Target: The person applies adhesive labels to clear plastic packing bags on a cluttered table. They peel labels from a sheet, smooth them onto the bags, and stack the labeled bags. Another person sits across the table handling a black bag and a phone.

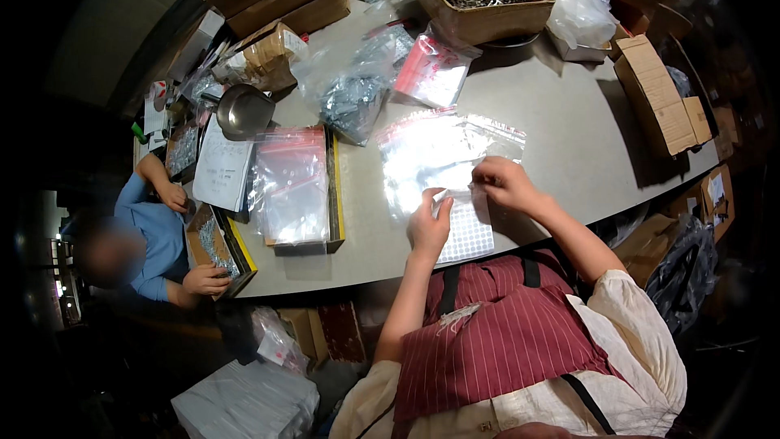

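A white sheet with rows of grey dots (468, 237) lies at the lower centre of the frame, on the near edge of the desk (561, 126). Its upper end is between the fingers of the two hands. The left hand (429, 226) is at the sheet's left edge, index finger and thumb slightly parted near its upper left corner; whether they grip it, I cannot tell. The right hand (505, 184) is at the upper right corner, thumb and index finger bent close together; glare and small size make it hard to say what, if anything, they hold. Just above the sheet, clear zip bags (418, 154) lie flat and shine under the light. Left of centre, a stack of red-topped bags (294, 187) sits in a shallow box, and at the far left is a co-worker in a blue top (166, 236).
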